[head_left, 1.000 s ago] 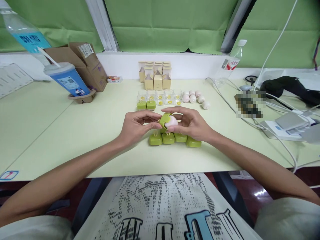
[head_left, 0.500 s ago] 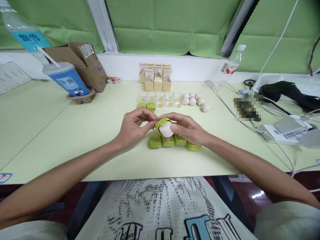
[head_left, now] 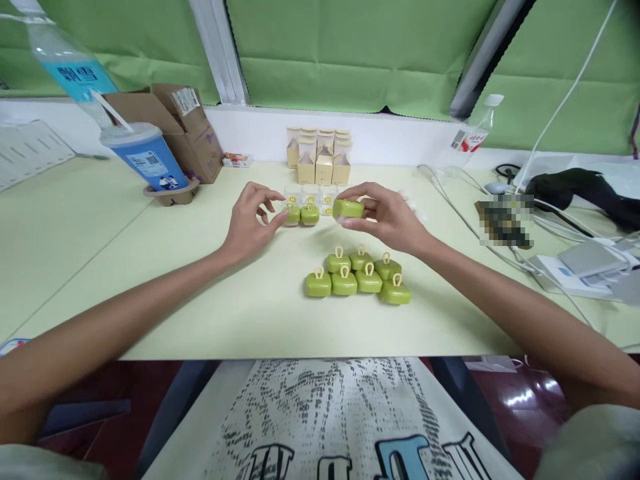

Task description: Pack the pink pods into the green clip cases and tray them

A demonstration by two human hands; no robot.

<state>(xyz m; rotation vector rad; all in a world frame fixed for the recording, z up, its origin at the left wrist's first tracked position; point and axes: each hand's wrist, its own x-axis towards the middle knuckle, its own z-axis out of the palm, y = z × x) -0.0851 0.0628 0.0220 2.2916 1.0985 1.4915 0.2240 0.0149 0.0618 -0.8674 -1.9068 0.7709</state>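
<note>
My right hand (head_left: 387, 213) grips a small glossy green case (head_left: 350, 209) between thumb and fingers, raised above the table. A bit of pale pink shows at its lower left edge. My left hand (head_left: 255, 220) has thumb and forefinger apart, with nothing seen between them. Its thumb tip is right beside a green case (head_left: 292, 214) in the middle row; whether they touch I cannot tell. Another green case (head_left: 310, 215) stands next to that one. Nearer to me, several green cases with cream loops (head_left: 344, 283) stand in two rows.
Clear boxes with yellow marks (head_left: 327, 200) stand behind the cases; my right hand hides some, and most pink balls (head_left: 411, 202). Open cream cartons (head_left: 324, 163) line the wall. A blue cup (head_left: 150, 160) and brown box (head_left: 200, 143) stand left; white cables (head_left: 460, 217) lie right.
Both hands moved away from me and apart. The left hand released the green case, now in the right hand alone and turned green side outward. The front cases are uncovered.
</note>
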